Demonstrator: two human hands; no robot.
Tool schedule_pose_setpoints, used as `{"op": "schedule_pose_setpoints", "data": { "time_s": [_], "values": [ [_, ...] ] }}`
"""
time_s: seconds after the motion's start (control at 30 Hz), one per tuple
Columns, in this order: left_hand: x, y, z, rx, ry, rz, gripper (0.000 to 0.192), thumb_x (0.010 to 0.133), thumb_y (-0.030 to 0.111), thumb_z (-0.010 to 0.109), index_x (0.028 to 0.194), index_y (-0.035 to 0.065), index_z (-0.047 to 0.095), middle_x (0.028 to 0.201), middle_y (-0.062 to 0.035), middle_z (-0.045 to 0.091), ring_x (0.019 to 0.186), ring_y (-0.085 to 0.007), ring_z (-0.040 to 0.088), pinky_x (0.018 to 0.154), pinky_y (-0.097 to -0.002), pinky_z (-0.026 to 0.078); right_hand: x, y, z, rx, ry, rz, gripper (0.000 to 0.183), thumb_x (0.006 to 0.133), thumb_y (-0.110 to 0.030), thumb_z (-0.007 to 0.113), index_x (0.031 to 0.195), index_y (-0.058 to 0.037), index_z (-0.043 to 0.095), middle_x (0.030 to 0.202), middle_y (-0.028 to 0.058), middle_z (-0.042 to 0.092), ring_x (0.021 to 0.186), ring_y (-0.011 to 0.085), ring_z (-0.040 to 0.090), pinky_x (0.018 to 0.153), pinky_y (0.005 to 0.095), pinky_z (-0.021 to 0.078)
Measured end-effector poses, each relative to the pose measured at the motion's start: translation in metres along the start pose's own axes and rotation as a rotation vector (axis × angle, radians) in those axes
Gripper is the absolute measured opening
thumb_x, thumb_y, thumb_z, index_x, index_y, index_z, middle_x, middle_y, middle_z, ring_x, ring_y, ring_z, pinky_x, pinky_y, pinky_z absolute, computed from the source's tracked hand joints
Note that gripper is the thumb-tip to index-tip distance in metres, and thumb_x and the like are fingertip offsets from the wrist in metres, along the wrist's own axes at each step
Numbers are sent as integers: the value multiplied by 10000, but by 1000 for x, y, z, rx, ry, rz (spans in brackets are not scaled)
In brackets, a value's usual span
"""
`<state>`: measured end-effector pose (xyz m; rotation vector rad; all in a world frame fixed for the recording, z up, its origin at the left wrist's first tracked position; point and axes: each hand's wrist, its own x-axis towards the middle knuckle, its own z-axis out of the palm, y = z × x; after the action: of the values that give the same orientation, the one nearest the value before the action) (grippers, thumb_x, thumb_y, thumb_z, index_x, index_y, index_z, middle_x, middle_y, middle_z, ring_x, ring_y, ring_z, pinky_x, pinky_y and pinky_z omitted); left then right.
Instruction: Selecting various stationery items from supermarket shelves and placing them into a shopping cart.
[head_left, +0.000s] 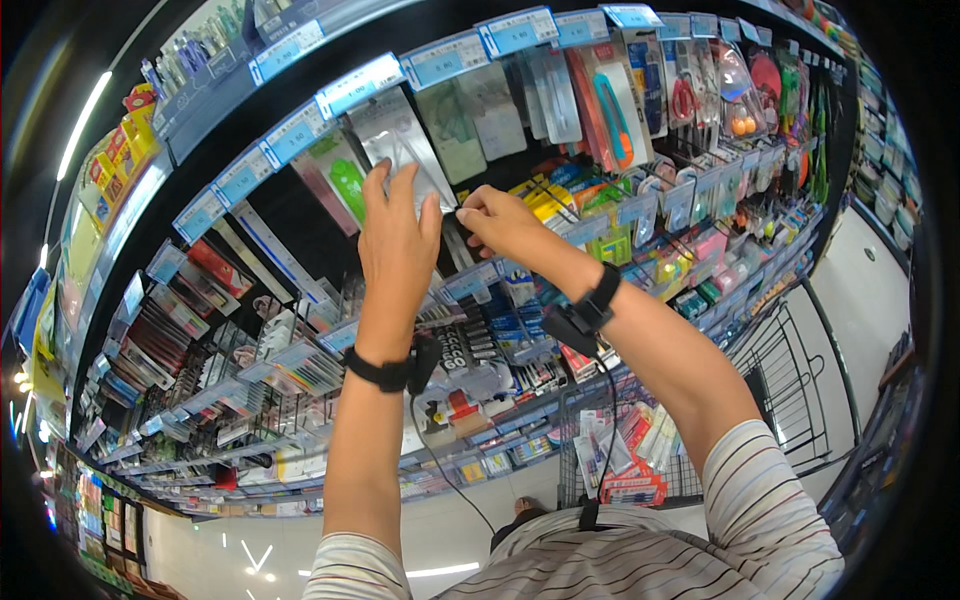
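A silver-and-clear flat packet (401, 124) hangs on the display rack under a blue price tag. My left hand (397, 232) is raised in front of its lower part, fingers spread and curved; whether the fingertips touch the packet is hard to tell. At the packet's lower right corner is my right hand (499, 221), thumb and forefinger brought close together. Its other fingers are curled, and any grip on the corner is unclear. Just left of the packet hangs a card with a bright green item (346, 187). Pale green packs (452, 135) hang to its right.
A wire shopping cart (806, 375) stands at my right, with several packaged goods (637, 450) in its basket. Hooks with price-tag holders (649, 206) jut out from the rack. A carded utility knife (615, 120) hangs at upper right. Cables run down from both wrist straps.
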<state>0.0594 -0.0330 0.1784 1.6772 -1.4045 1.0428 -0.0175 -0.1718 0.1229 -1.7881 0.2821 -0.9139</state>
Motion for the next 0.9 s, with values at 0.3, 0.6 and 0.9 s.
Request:
{"op": "schedule_pose_setpoints", "data": {
  "time_s": [0.3,0.6,0.9],
  "values": [
    [-165,44,9,-566,-312,-323,184,921,67,594,1089,-7,604,959,-103,625,762,-142,582,657,-265,481,-116,8,-75,225,-17,99,252,969,-241,556,1087,-24,603,931,83,671,764,129,646,641,262,533],
    [-352,83,138,-704,-1067,-541,266,926,224,604,1075,4,606,890,-161,679,806,-275,669,728,-351,515,-232,119,-113,285,318,571,275,984,-269,530,1061,-16,606,901,84,678,721,128,639,631,252,509],
    [-460,123,276,-394,-1549,-395,406,873,263,534,1147,-32,581,1091,-284,617,1079,-436,574,946,-477,453,-344,161,-126,354,517,900,236,984,-240,512,1002,-19,594,852,62,654,682,117,616,617,254,501]
  ]
}}
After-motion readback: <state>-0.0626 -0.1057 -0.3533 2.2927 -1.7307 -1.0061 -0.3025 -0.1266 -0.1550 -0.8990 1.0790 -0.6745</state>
